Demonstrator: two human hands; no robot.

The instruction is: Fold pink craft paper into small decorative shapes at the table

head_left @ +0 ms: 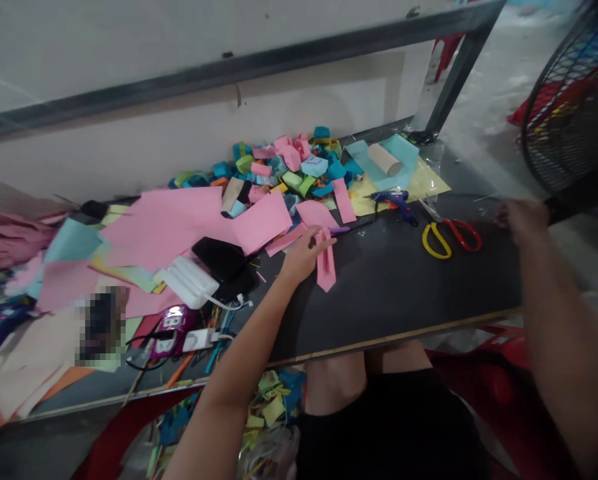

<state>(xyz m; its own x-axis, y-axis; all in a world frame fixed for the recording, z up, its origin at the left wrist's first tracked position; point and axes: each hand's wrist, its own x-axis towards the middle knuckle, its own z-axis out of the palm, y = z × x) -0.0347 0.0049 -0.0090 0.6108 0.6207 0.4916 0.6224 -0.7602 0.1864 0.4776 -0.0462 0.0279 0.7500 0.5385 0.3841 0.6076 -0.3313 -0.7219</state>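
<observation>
My left hand is closed on a folded pink paper piece, shaped like a necktie with a pointed lower end. A slim purple stick, perhaps a pen, shows just beyond the fingers; whether they touch it is unclear. Far to the right, my right hand hovers by the table's right end, near the fan, its fingers smeared by motion. Between the hands lie scissors with one yellow and one red handle, blades apart. Behind them rests a blue glue gun.
A heap of coloured paper pieces lies against the wall. Pink sheets, a white power strip and a purple device cover the left side. A cardboard tube lies at the back. A black fan stands at right.
</observation>
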